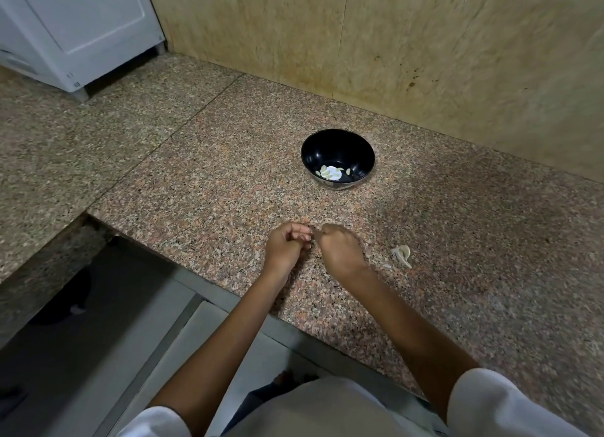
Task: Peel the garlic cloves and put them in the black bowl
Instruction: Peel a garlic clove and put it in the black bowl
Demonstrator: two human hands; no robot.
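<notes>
Your left hand (287,245) has its grip closed: fingers curled in, tips pinching one end of a garlic clove (315,231), just above the worktop (196,191) near its front edge. That looks like the steadying hold, so the clove cannot turn while the other side works. The clove sits in the small gap between your two hands and is nearly hidden by fingertips. Only a pale sliver shows, so I cannot tell how much skin is on it.

Your right hand (340,250) meets it from the other side, its grip also closed, thumb and fingers pinching at the clove, I judge to pick the skin away.

Beyond that hand, well apart, stands the black bowl (338,140), upright, with a few peeled cloves (324,171) lying pale and smooth at its bottom. Set straight ahead of you, it makes for an easy drop.

Further right, on the worktop near your right hand, lies a scrap of papery skin (402,255), cream-coloured and curled, outside the bowl.
</notes>
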